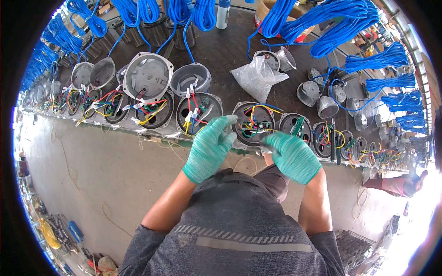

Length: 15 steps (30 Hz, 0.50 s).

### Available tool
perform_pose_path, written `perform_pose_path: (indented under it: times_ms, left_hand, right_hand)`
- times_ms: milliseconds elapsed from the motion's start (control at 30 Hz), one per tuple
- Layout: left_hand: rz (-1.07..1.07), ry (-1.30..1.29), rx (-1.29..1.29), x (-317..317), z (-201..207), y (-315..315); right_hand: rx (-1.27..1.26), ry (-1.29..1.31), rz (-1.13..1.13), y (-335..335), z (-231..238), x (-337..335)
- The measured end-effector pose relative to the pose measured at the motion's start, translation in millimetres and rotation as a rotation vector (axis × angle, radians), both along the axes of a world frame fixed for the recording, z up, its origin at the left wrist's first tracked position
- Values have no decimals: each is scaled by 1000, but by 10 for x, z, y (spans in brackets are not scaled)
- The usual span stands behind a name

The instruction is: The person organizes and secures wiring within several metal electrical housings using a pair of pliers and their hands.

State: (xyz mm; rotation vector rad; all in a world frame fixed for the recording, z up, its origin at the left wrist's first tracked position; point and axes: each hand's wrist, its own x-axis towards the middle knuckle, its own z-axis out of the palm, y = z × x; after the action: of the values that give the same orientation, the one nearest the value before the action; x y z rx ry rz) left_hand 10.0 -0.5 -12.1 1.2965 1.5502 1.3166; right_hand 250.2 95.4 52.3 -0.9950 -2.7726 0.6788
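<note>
Both my hands wear green striped knit gloves. Between them, at the bench's near edge, sits a round grey housing (236, 112) with a small green circuit board (258, 125) and red, blue and yellow wires inside. My left hand (209, 147) is at the housing's left side, its index finger and thumb apart and nothing visible between them. At the lower right of the same housing is my right hand (294, 155), its fingertips smeared by motion; whether they hold a wire cannot be made out. Just right of it, another housing (286, 120) has a green board standing up.
A row of wired housings (152, 117) lines the bench edge both ways. Behind them lie a clear bag of small white parts (260, 78), clear-fronted lamp cups (328, 106), blue cable coils (322, 23) and a spray can (223, 14). A loose cord (73, 177) crosses the floor.
</note>
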Motion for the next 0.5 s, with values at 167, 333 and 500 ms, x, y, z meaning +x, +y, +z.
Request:
perform_pose_path:
  times_ms: [167,333,500]
  left_hand:
    - [-13,35,-68,32,59,115]
    - [-41,34,-54,45,34,140]
    - [-25,38,-12,-16,-127,88]
  right_hand:
    - [-48,328,-350,-85,95,-536]
    - [39,356,-388,-42,-183,-611]
    - [88,360,-538,-7,-88,-451]
